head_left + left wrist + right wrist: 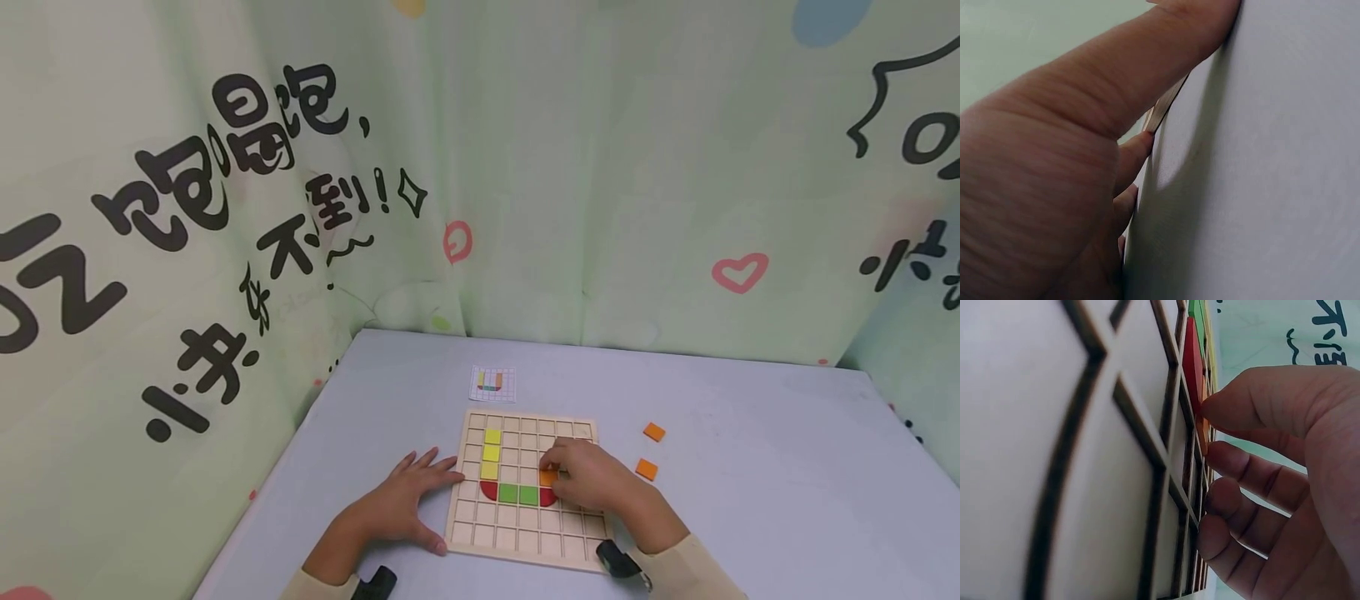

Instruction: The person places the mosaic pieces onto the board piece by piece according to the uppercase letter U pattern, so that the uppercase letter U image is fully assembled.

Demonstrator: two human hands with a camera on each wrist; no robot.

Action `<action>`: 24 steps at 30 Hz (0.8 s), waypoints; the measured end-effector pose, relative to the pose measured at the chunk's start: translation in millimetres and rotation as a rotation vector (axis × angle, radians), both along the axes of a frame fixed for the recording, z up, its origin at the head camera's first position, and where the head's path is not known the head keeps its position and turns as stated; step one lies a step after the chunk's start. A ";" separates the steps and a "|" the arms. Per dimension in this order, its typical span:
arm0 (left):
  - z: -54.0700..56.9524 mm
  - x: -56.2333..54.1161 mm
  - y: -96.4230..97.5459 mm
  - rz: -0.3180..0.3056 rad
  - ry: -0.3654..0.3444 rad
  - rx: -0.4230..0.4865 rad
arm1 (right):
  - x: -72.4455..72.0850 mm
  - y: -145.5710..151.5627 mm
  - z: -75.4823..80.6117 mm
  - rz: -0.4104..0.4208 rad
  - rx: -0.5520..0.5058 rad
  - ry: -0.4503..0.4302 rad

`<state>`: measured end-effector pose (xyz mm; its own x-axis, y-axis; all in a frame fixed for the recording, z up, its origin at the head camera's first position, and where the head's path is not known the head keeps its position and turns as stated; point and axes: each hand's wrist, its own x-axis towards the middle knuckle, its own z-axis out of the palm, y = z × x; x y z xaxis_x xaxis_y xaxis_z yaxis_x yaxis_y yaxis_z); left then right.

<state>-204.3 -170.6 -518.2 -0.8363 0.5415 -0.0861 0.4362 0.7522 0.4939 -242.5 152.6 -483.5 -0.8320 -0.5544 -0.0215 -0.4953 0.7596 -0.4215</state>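
Note:
A wooden grid board (517, 537) lies on the table. Three yellow square tiles (491, 453) stand in a column on it. Below them runs a row with a red rounded tile (489, 490), two green square tiles (518, 495) and another red rounded tile (547, 497). My right hand (588, 475) pinches an orange square tile (548, 477) between thumb and index finger, just above the right red tile; in the right wrist view the orange tile (1202, 432) is partly hidden. My left hand (401, 500), fingers spread, rests along the board's left edge, its thumb near the lower corner.
Two loose orange square tiles (650, 451) lie on the table right of the board. Behind the board is a small pattern card (492, 384) with a coloured U shape. A printed curtain (585, 167) surrounds the white table (765, 500).

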 end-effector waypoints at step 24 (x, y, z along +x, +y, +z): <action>-0.8 -0.7 -1.8 0.003 -0.002 0.009 | 14.4 64.2 3.0 -0.155 0.023 0.046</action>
<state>-205.0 -172.5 -519.0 -0.8379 0.5395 -0.0831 0.4325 0.7491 0.5018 -228.0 216.9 -480.5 -0.9079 -0.4191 0.0080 -0.3900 0.8375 -0.3828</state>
